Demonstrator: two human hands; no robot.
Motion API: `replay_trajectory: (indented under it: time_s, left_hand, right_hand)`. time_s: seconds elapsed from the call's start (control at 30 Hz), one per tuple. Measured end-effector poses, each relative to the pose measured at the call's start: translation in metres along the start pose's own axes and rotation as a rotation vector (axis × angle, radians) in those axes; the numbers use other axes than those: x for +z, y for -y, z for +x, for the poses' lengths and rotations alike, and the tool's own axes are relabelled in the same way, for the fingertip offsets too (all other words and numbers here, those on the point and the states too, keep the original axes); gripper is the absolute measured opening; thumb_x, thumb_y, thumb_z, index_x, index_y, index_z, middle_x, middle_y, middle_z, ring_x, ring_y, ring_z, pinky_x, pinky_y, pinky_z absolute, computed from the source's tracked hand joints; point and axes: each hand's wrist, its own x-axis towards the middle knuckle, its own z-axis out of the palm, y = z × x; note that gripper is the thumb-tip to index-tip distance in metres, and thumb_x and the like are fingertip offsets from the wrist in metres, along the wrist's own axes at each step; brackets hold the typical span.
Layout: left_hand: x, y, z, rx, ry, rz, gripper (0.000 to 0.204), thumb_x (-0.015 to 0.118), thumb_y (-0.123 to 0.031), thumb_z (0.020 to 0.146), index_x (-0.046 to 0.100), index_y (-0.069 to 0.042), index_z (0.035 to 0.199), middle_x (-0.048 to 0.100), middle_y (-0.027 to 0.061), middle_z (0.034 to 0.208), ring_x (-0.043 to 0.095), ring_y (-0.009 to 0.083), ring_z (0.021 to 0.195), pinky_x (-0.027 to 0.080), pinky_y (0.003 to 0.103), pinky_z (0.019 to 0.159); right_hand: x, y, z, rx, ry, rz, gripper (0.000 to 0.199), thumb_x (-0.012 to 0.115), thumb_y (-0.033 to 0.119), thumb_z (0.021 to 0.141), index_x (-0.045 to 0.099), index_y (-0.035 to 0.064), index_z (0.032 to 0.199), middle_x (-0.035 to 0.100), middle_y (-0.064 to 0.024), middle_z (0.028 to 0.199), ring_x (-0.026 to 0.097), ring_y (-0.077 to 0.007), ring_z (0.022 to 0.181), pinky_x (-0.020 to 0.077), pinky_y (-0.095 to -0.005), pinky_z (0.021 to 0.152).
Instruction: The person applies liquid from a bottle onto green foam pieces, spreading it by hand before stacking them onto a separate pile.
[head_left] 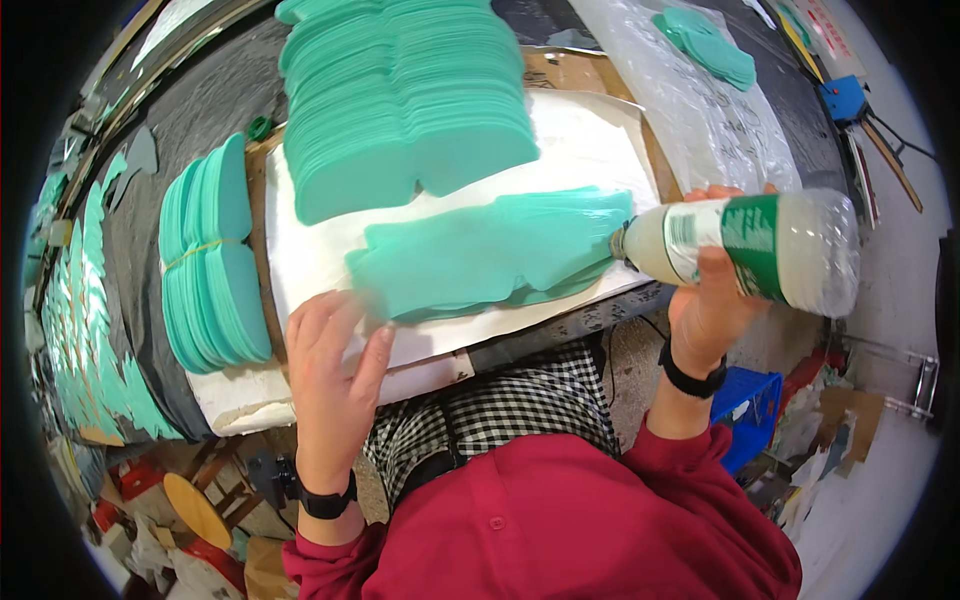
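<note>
One bottle was held sideways in the right hand | left hand had thumb and fingers parted, contact unclear | fanned green sheets lay along the white paper's near edge, bottle mouth just beside

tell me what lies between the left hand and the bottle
In the head view, spread green sheets on white paper lie between the left hand and the bottle.

Seemingly tight gap, stack to sheets
</note>
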Motion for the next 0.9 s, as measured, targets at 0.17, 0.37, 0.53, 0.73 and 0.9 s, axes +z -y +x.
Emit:
replay_trajectory:
  time_s: [0.17, 0.37, 0.53, 0.73, 0.9]
  left_hand:
    - [-0.003, 0.001, 0.000, -0.009, 0.015, -0.087, 0.027, 0.067, -0.008, 0.087, 0.068, -0.003, 0.114, 0.062, 0.0105, 0.109, 0.056, 0.0282, 0.106, 0.043, 0.037, 0.094]
    - [-0.002, 0.013, -0.012, -0.094, -0.056, -0.341, 0.037, 0.062, 0.001, 0.090, 0.060, -0.003, 0.127, 0.057, 0.0086, 0.115, 0.055, 0.0201, 0.108, 0.041, 0.031, 0.098]
    - [0.000, 0.030, -0.029, -0.308, -0.256, -0.669, 0.052, 0.052, 0.003, 0.084, 0.051, 0.001, 0.136, 0.055, 0.0126, 0.118, 0.053, 0.0242, 0.108, 0.041, 0.035, 0.099]
    - [0.022, 0.068, -0.071, -0.110, -0.413, -0.254, 0.053, 0.053, 0.002, 0.084, 0.048, 0.004, 0.137, 0.055, 0.0162, 0.128, 0.054, 0.0278, 0.113, 0.042, 0.036, 0.097]
    - [-0.020, 0.021, -0.022, -0.276, -0.145, -0.514, 0.031, 0.055, -0.002, 0.089, 0.063, 0.000, 0.119, 0.053, 0.0067, 0.105, 0.050, 0.0150, 0.088, 0.042, 0.027, 0.083]
  right_hand:
    - [0.052, 0.016, -0.017, 0.068, 0.197, 0.065, 0.080, 0.088, 0.016, 0.074, 0.043, -0.0018, 0.138, 0.064, -0.0175, 0.111, 0.064, -0.0292, 0.101, 0.0516, -0.0432, 0.092]
    - [0.127, 0.008, -0.029, 0.089, 0.508, 0.079, 0.068, 0.090, 0.013, 0.072, 0.054, -0.0018, 0.128, 0.068, -0.0138, 0.109, 0.066, -0.0227, 0.100, 0.0531, -0.0363, 0.087]
    - [0.169, 0.011, -0.047, -0.036, 0.743, 0.186, 0.064, 0.088, 0.013, 0.072, 0.057, 0.0000, 0.126, 0.068, -0.0118, 0.113, 0.067, -0.0232, 0.100, 0.0538, -0.0323, 0.084]
    - [0.180, 0.018, -0.049, -0.295, 0.823, 0.245, 0.069, 0.086, 0.018, 0.073, 0.053, 0.0023, 0.131, 0.063, -0.0163, 0.123, 0.065, -0.0323, 0.108, 0.0513, -0.0367, 0.091]
    - [0.101, 0.021, -0.028, -0.148, 0.651, -0.104, 0.076, 0.083, 0.025, 0.079, 0.043, 0.0016, 0.139, 0.060, -0.0170, 0.125, 0.061, -0.0280, 0.111, 0.0486, -0.0386, 0.097]
